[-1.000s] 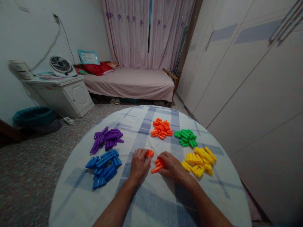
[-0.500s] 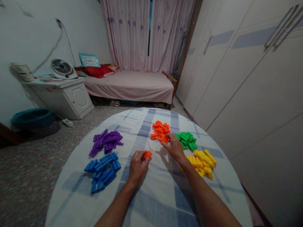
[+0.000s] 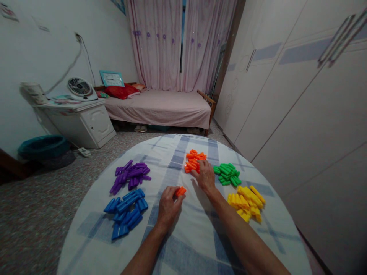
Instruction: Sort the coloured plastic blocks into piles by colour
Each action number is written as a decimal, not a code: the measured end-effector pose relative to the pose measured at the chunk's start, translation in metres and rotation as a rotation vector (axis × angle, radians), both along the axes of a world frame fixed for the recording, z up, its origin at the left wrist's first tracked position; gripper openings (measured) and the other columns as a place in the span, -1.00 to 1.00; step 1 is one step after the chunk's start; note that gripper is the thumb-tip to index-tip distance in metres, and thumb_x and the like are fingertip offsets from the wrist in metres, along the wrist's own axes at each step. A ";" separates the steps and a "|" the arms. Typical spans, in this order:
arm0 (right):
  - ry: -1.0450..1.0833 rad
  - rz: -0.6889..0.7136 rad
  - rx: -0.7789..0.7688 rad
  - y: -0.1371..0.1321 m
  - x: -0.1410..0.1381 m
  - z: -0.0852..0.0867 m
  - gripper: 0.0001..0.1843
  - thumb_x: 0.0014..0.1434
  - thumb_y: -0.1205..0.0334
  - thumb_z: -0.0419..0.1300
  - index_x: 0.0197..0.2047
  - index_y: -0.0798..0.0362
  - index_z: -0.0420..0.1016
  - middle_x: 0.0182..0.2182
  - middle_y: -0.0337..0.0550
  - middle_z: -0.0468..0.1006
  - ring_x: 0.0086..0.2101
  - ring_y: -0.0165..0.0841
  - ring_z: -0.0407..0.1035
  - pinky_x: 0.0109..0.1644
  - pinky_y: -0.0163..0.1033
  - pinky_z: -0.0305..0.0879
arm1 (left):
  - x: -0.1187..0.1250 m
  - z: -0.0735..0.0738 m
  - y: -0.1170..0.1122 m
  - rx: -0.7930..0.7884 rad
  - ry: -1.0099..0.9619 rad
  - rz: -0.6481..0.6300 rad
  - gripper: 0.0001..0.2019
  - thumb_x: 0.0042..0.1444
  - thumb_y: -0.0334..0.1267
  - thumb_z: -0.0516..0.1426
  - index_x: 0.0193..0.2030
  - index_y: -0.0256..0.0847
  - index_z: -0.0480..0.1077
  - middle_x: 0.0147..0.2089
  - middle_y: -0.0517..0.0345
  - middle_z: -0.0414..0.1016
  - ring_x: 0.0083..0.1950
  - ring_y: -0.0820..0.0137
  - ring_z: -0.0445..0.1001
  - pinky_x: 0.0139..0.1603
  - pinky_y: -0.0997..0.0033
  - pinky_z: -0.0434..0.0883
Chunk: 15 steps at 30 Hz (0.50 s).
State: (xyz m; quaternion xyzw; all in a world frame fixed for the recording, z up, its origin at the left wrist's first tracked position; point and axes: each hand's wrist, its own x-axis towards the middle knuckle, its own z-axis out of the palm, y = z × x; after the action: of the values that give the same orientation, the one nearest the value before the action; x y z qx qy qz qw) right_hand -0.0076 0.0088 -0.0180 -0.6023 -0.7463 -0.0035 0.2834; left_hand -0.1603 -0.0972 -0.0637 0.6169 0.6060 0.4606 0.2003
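Near the middle of the table, my left hand [image 3: 169,204] is closed around a small orange plastic piece [image 3: 181,191], which sticks out past the thumb and fingertips. My right hand [image 3: 205,177] reaches over the near right side of a pile of orange plastic pieces [image 3: 195,156], thumb and fingers apart. Its fingertips touch or hover just over the pile; whether a piece lies under them is hidden. Right beside that hand is a pile of green pieces [image 3: 228,173]. Yellow pieces [image 3: 248,200] lie near my right forearm.
On the left of the round table, covered by a checked cloth [image 3: 189,248], are purple pieces [image 3: 132,175] and blue pieces [image 3: 126,214]. Beyond stand a bed [image 3: 160,107], a white cabinet [image 3: 97,124] with a fan [image 3: 81,88], and a wardrobe [image 3: 286,114] along the right.
My right hand has moved slightly left, further over the orange pile. My left hand keeps hold of its orange piece. The whole view has shifted a little downward in the picture.
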 end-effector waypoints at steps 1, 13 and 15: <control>0.055 0.021 0.012 -0.011 0.000 -0.003 -0.65 0.19 0.18 0.12 0.03 0.11 0.36 -0.04 0.07 0.41 -0.04 -0.15 0.28 0.05 -0.05 0.20 | 0.000 -0.001 0.000 0.009 0.000 0.001 -0.78 0.11 -0.20 0.13 -0.12 -0.18 0.45 -0.19 0.07 0.45 -0.12 0.29 0.43 -0.07 0.25 0.39; 0.452 0.249 -0.197 -0.116 0.005 -0.044 -0.75 0.11 0.38 0.02 -0.21 0.02 0.47 -0.29 -0.15 0.52 -0.26 -0.34 0.41 -0.14 -0.25 0.29 | -0.002 -0.003 0.001 -0.024 -0.047 -0.031 -0.73 0.11 -0.11 0.13 -0.11 -0.19 0.45 -0.17 0.05 0.45 -0.11 0.27 0.45 -0.04 0.21 0.41; 0.469 0.241 -0.216 -0.114 0.005 -0.042 -0.76 0.10 0.39 0.02 -0.25 0.01 0.48 -0.31 -0.18 0.53 -0.28 -0.35 0.41 -0.16 -0.27 0.28 | -0.003 -0.003 0.000 -0.030 -0.065 -0.030 -0.73 0.10 -0.11 0.14 -0.12 -0.19 0.46 -0.17 0.06 0.45 -0.12 0.28 0.46 -0.05 0.22 0.42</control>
State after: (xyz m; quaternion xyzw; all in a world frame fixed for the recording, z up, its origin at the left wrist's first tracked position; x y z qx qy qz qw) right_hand -0.0026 -0.1049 -0.0600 -0.5205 -0.7225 0.2492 0.3807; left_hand -0.1634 -0.0970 -0.0663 0.6075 0.5966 0.4684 0.2359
